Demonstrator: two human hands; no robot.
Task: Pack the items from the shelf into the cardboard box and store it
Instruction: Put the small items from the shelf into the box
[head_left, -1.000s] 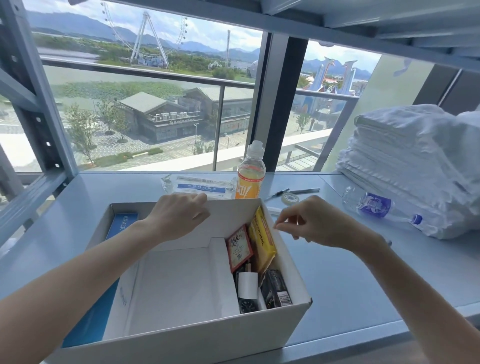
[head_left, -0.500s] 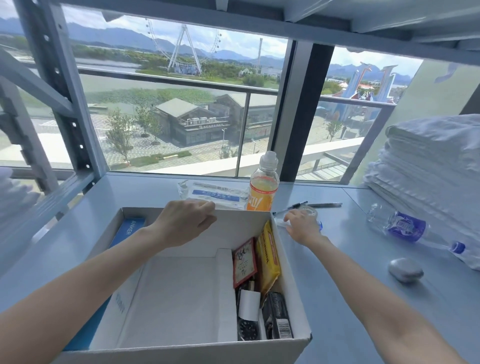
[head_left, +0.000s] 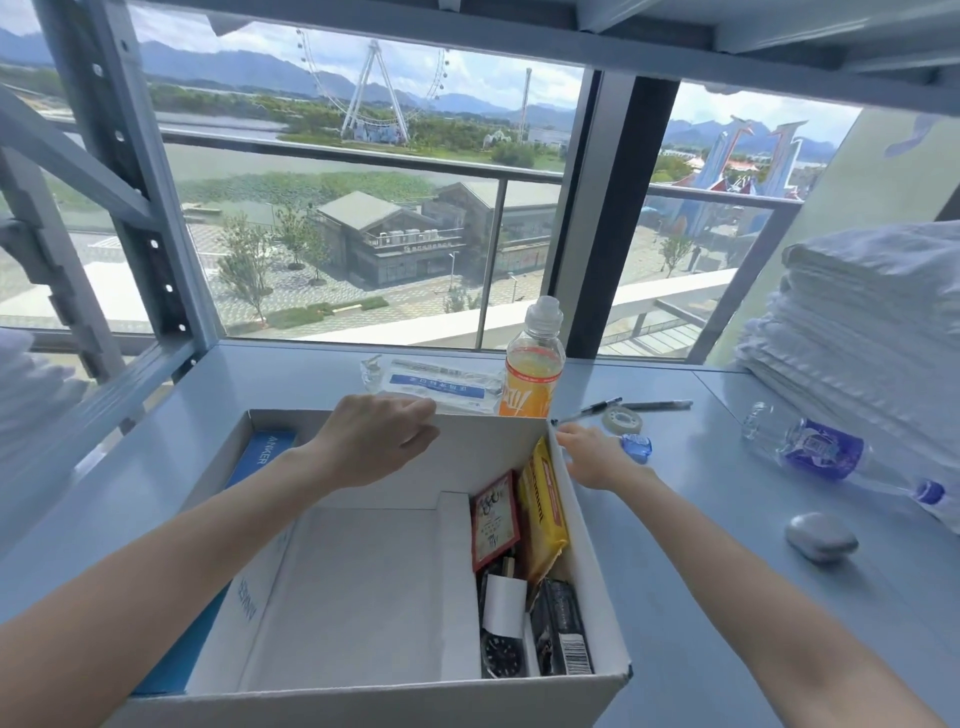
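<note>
The open white cardboard box (head_left: 483, 447) stands on the grey shelf in front of me. My left hand (head_left: 374, 439) grips the top edge of its far wall. My right hand (head_left: 597, 457) lies on the shelf just outside the box's far right corner, fingers curled down beside a small blue-tipped clear item (head_left: 638, 448); whether it holds it is hidden. Inside the box are a blue Anker carton (head_left: 265, 457), a red card (head_left: 493, 519), a yellow packet (head_left: 543, 514), a watch (head_left: 501, 654) and a black packet (head_left: 563, 634).
Behind the box stand an orange drink bottle (head_left: 535, 374) and a flat clear packet (head_left: 431, 382). Two pens (head_left: 623, 404), a tape roll (head_left: 623, 418), a lying water bottle (head_left: 821, 452) and a grey oval case (head_left: 821, 538) are to the right. Folded white towels (head_left: 872, 332) fill the far right.
My right hand went from above the box's right wall out to the shelf by the tape roll and stays there. My left hand keeps its hold on the far wall.
</note>
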